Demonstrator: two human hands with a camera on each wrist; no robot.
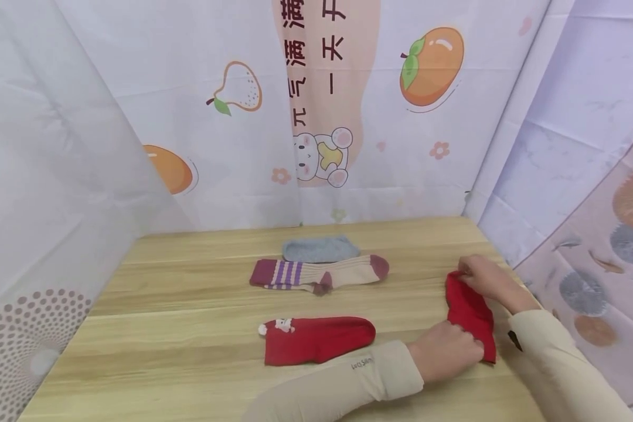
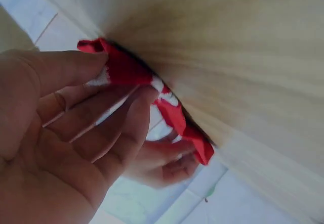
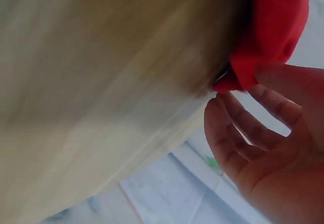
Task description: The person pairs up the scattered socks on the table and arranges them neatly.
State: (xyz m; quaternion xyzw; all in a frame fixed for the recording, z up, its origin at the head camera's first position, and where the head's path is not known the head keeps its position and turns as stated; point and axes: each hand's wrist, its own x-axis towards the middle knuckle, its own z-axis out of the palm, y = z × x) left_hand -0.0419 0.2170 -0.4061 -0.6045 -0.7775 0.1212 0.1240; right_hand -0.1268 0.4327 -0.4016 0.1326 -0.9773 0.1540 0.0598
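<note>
A red sock (image 1: 469, 308) with white patches, seen in the left wrist view, lies along the table's right side. My right hand (image 1: 487, 278) pinches its far end between thumb and fingertips. Nearer me, the left hand (image 1: 445, 354) holds the sock's other end. In the left wrist view the left thumb (image 2: 76, 70) presses one face of the sock, with fingers behind it. The right wrist view shows the right thumb (image 3: 283, 80) on the red cloth. A matching red sock (image 1: 319, 341) with a white-trimmed figure at its cuff lies flat, left of my hands.
Farther back lie cream and maroon socks (image 1: 348, 272) with purple stripes, partly overlapped. Behind them is a grey-blue sock (image 1: 320, 249). The wooden table (image 1: 179, 328) meets printed curtains (image 1: 232, 170) at its back; another curtain (image 1: 585, 205) hangs along the right edge.
</note>
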